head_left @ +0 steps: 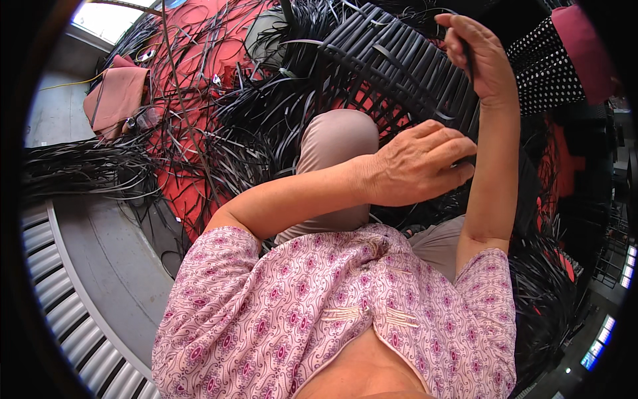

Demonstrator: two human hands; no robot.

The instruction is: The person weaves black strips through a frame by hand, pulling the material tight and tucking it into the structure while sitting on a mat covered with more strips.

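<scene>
Black, glossy slatted weave (402, 63) ahead of the bent knee (340, 143) looks light, springy and slippery, best held by its firmer edge; right grip (490, 63) pinches a dark strip (470, 61), left grip (422, 163) curls, contents unclear.

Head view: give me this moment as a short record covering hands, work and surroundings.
Left hand: fingers bent, just below the black slatted panel in view; what it holds, if anything, unclear
Right hand: raised at the panel's right end; thin dark piece against its palm
Panel: dark slats side by side, slanting down to the right in view
Ground: red covering strewn with loose black strips
Picture left: pink cloth, pale bars
Picture right: white-dotted black cloth
</scene>
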